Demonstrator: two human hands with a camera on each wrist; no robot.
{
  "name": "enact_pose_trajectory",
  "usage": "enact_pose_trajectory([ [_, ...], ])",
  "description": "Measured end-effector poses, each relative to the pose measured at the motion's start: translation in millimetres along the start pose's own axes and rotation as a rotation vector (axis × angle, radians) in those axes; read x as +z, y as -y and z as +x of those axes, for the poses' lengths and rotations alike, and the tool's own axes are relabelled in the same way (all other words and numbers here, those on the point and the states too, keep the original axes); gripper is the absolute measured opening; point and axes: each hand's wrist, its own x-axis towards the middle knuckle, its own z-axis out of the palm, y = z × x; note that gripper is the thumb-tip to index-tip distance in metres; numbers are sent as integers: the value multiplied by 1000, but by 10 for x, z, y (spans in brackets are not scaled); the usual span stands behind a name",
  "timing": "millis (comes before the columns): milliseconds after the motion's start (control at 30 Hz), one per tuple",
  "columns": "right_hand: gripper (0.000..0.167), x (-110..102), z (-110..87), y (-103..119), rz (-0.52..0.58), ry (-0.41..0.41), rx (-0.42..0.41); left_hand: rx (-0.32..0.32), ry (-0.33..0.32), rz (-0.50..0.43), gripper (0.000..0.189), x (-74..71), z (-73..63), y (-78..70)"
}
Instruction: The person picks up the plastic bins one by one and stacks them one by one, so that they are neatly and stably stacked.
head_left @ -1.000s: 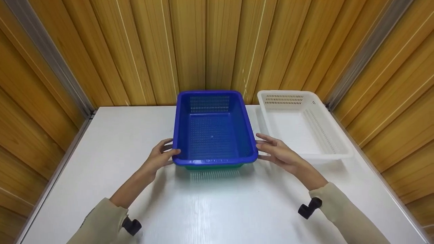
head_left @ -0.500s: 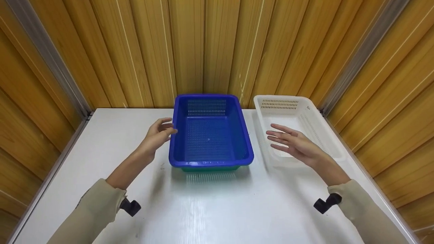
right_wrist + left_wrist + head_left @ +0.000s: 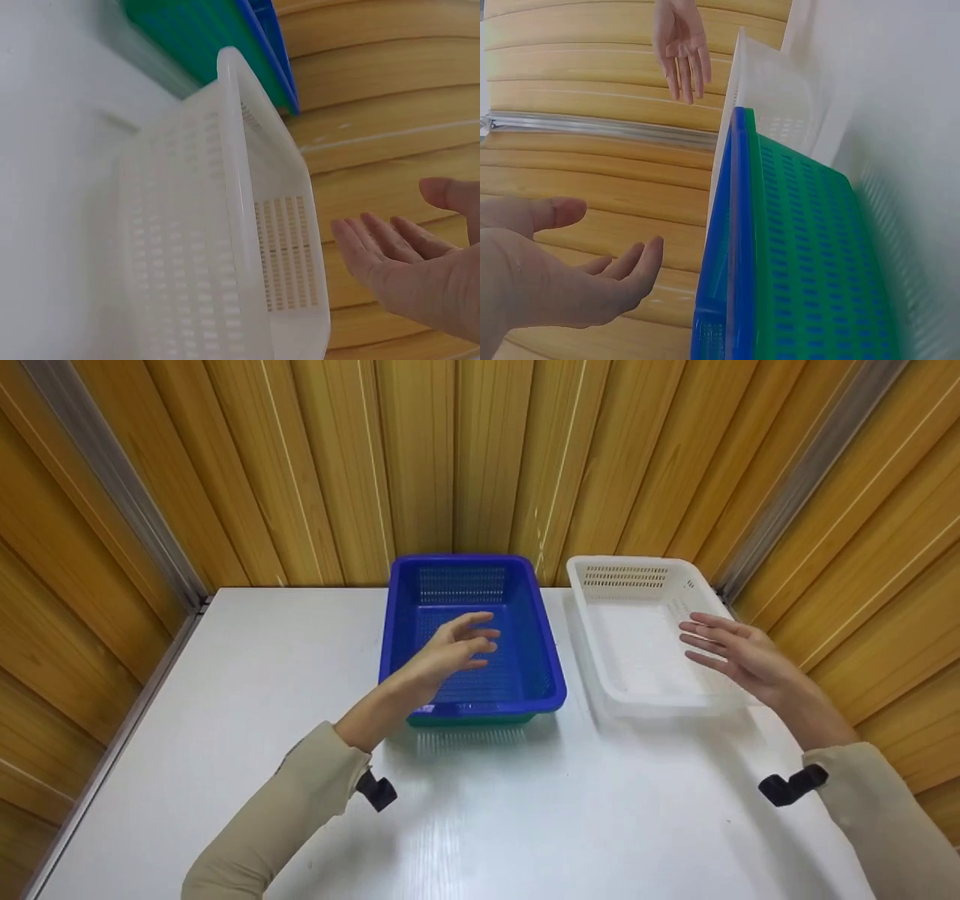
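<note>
A blue plastic basket (image 3: 517,660) sits nested in a green basket (image 3: 472,720), whose slotted side (image 3: 817,255) shows in the left wrist view. Above the blue basket hovers my left hand (image 3: 450,649), fingers loosely bent and holding nothing. To the right stands a white plastic basket (image 3: 630,652) with slotted walls. Over its right side my right hand (image 3: 742,656) hangs in the air with its fingers extended. In the right wrist view that hand (image 3: 420,262) is apart from the white rim.
All the baskets stand on a white table (image 3: 300,637). Behind them rises a wood-patterned panel wall (image 3: 480,457), and similar panels close in both sides. Metal posts (image 3: 810,472) stand at the corners. A narrow gap separates the blue and white baskets.
Both hands have left the blue basket's rim. My left hand has moved right, over the blue basket. My right hand has moved right, over the white basket. The baskets stay in place.
</note>
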Motion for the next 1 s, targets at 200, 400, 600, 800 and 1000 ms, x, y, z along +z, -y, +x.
enact_pose_trajectory([
  [200,35,-451,-117,35,15,-46,-4,-50,70,68,54,334,332,-52],
  [400,32,-766,-216,20,127,-142,-26,-80,110,119,53,600,622,-58],
  [600,30,-930,-338,-4,181,-204,-67,-37,160,193,57,908,812,-59],
  [800,33,-1048,-347,-92,211,-232,-109,-49,114,131,60,1241,995,-98],
  [1000,36,-1189,-354,-288,94,-245,-74,-140,-48,19,61,1521,1119,-22],
])
